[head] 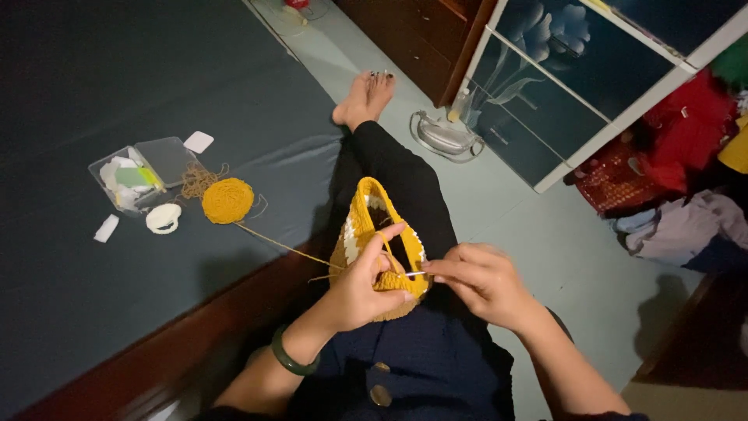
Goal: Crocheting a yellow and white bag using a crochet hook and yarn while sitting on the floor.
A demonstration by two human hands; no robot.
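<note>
While pinched by both hands point(436, 284), yellow crochet point(378, 249).

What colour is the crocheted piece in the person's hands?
Mustard yellow with white stripes, seen in the head view: crocheted piece.

- Left of the left hand point(362, 288), the yarn strand point(280, 245) runs taut across to the yellow yarn ball point(227, 200) on the bed point(93, 86)
- The clear plastic box point(144, 173) and white tape roll point(163, 218) crowd that ball
- The bed's far side lies open
- Right of the right hand point(483, 284), bare floor point(561, 242) reaches the clothes pile point(686, 210)
</note>
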